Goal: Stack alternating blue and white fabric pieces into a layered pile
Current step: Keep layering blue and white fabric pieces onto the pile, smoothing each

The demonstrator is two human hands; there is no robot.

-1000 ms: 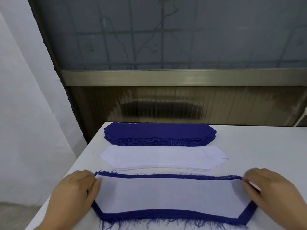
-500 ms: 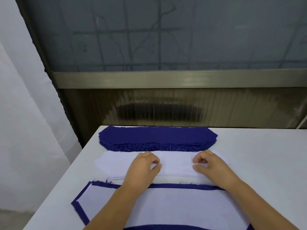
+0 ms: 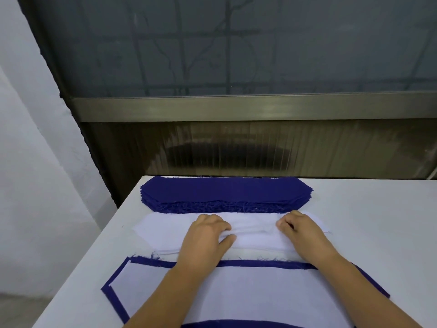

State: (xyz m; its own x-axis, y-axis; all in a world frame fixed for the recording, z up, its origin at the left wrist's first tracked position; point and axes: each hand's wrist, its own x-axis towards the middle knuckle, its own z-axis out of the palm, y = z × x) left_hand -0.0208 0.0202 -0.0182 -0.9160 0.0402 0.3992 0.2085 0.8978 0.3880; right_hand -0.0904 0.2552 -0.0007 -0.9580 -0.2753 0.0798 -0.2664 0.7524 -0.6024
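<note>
Both hands pinch the top sheet of the white fabric stack (image 3: 165, 229): the left hand (image 3: 208, 235) has thumb and curled fingers gathering a fold, and the right hand (image 3: 300, 229) appears to nip the same sheet, though its fingertips are partly hidden. Behind it on the bench (image 3: 378, 223) lies the blue fabric stack (image 3: 224, 192). Nearest the person sits the layered pile (image 3: 170, 280), white on top with a blue border showing
</note>
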